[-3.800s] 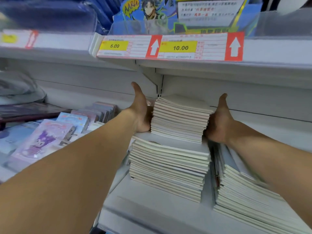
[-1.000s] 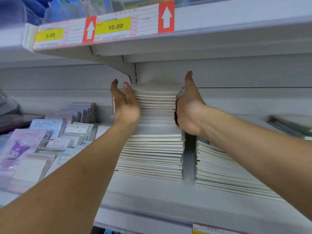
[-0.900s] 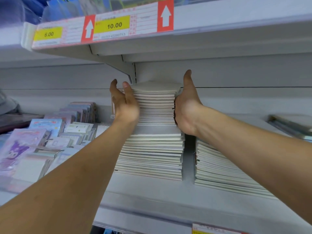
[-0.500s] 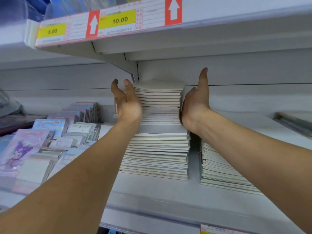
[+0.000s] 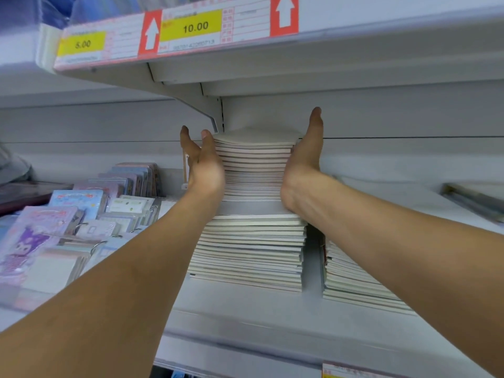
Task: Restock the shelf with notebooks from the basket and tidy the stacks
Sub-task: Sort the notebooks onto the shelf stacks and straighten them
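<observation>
We count three stacks of pale notebooks on the white shelf [image 5: 272, 317]. The upper stack [image 5: 253, 165] sits on top of a wider lower stack [image 5: 248, 252], set back from its front edge so a strip of the lower stack's top cover shows. A third stack [image 5: 351, 279] lies just to the right, apart from the lower one by a narrow gap and partly covered by our right forearm.

Two hands are at work. Our left hand [image 5: 206, 165] presses flat against the left side of the upper stack, fingers [image 5: 207, 139] straight and pointing toward the back wall. Our right hand [image 5: 302, 162] presses the right side the same way, palm against the notebook edges, fingers [image 5: 315, 124] extended upward. Neither hand curls round anything; the stack is squeezed between open palms.

To the left, beyond a small upright divider [image 5: 186, 170], stand rows of pastel character notepads [image 5: 81, 219], some ring-bound. Overhead, the next shelf carries two yellow price tags [image 5: 191, 25], reading 5.00 and 10.00, each with a red arrow label. Its bracket [image 5: 201, 110] slopes down close to the upper stack's back left corner, leaving little room above. The shelf front before the stacks lies bare, as does the stretch right of the third stack, up to some blurred items [image 5: 474, 197] at the far right.
</observation>
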Tool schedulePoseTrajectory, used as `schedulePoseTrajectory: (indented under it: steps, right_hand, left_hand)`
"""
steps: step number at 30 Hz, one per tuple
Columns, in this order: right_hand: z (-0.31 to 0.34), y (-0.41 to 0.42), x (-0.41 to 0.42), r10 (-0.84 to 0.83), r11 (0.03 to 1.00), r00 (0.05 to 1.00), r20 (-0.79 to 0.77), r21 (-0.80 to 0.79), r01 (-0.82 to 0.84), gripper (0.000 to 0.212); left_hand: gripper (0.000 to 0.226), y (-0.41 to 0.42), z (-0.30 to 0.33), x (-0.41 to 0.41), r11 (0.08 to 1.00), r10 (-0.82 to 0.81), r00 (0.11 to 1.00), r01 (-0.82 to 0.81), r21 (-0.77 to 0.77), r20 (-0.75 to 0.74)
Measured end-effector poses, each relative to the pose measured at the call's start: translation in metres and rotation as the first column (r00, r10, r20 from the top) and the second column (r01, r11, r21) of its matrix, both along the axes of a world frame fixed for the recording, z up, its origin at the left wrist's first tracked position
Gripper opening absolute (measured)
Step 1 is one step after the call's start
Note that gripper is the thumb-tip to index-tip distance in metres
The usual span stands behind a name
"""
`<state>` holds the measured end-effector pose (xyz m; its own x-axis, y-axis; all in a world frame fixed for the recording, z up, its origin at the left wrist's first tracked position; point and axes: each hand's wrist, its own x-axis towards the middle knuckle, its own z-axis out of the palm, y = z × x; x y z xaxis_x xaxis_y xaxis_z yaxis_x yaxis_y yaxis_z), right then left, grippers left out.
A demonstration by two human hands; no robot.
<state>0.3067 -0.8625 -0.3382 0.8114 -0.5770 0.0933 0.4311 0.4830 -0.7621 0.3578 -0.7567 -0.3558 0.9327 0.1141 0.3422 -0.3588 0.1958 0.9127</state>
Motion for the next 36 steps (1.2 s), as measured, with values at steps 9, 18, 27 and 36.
schedulePoseTrajectory:
  steps: [9, 18, 27, 36]
  right_hand:
    - [-0.005, -0.005, -0.021, 0.128, 0.882, 0.935, -0.331, -0.394, -0.26, 0.098]
    - [-0.02, -0.051, -0.042, -0.072, 0.41, 0.915, -0.397, -0.848, -0.336, 0.085]
    - [-0.03, -0.058, -0.019, -0.19, 0.321, 0.901, -0.39, -0.892, -0.318, 0.081]
    - [-0.023, -0.066, -0.027, -0.064, 0.24, 0.946, -0.319, -0.925, -0.295, 0.06]
  left_hand:
    - [0.062, 0.002, -0.007, -0.011, 0.975, 0.096, 0.979, -0.129, 0.183, 0.18]
    - [0.11, 0.001, -0.014, -0.012, 0.895, 0.023, 0.96, -0.144, 0.423, 0.278]
    - [0.146, 0.006, -0.017, -0.009, 0.854, -0.033, 0.943, -0.145, 0.499, 0.332]
    - [0.14, 0.001, -0.019, -0.01, 0.819, -0.014, 0.933, -0.195, 0.539, 0.359]
